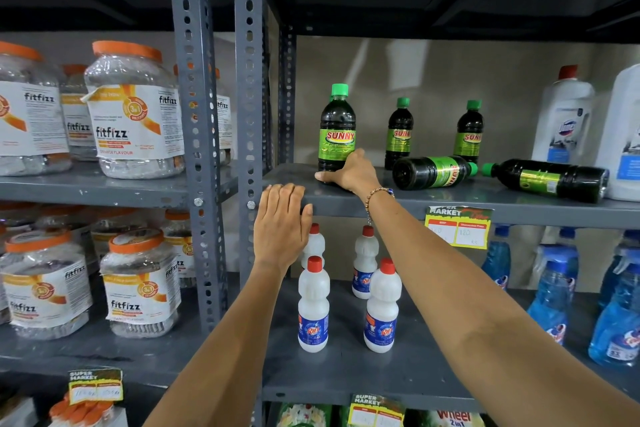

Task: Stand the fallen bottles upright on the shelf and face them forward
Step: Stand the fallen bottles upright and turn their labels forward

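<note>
Both forearms reach up: left hand (282, 229) rests flat, fingers together, on the shelf edge (346, 199); right hand (349, 172) clasps the upright front Sunny bottle (336, 128); two fallen Sunny bottles (433, 172) lie rightward.

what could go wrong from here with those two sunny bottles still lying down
1. The nearer fallen bottle lies on its side close to the shelf edge; a nudge might roll it off.
2. The right hand grips the upright front bottle low at its base, so letting go carelessly could tip it.
3. Reaching for the farther fallen bottle may knock the two upright bottles behind, such as the middle one.
</note>
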The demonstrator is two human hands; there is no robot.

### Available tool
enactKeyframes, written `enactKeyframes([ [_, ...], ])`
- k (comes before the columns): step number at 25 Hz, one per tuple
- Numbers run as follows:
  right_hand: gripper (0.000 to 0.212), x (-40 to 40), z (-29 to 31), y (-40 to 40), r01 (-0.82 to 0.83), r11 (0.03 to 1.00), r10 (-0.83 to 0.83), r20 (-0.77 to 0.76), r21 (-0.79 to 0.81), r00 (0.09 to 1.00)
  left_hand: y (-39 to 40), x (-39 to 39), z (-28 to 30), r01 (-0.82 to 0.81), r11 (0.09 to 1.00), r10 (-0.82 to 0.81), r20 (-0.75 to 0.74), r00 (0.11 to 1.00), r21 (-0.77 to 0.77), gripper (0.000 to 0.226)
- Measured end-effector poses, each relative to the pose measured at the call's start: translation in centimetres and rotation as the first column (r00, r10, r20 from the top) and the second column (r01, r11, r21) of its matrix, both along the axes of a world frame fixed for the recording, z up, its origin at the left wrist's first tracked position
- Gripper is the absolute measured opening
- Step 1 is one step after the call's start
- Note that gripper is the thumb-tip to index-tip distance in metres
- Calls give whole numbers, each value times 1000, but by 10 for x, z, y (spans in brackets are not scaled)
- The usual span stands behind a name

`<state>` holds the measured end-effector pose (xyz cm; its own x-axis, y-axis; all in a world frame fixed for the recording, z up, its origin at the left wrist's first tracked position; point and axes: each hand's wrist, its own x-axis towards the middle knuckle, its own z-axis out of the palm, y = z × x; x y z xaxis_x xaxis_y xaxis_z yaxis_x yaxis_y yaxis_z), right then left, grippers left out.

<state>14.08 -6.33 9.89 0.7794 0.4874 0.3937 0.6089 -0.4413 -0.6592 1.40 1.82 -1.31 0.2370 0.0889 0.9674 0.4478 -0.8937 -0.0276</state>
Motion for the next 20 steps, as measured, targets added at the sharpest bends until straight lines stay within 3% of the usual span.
enactKeyframes([
  [11, 89, -3, 3, -2, -27, 998, 26, -5, -62, 1000, -7, -6, 4, -8, 999, 5, -65, 998, -45, 40],
  [14, 69, 9, 4, -10, -119, 991, 116, -54, -60, 992, -22, -6, 20, 8, 986, -9, -6, 1000, -165, 36],
  [16, 57, 20, 4, -19, -106, 993, 113, -133, 60, 985, -30, -2, 41, 118, 974, -123, -12, 992, -193, 35],
  [18, 64, 29, 4, -25, -88, 979, 123, -182, 186, 976, -32, 9, 68, 276, 929, -306, -92, 948, -245, 26],
  [19, 67, 32, 5, -26, -97, 970, 142, -197, 223, 970, -28, 16, 81, 326, 878, -382, -102, 919, -350, 29],
  [20, 69, 33, 6, -25, -109, 966, 159, -207, 234, 965, -24, 21, 95, 342, 782, -448, -89, 890, -521, 47],
])
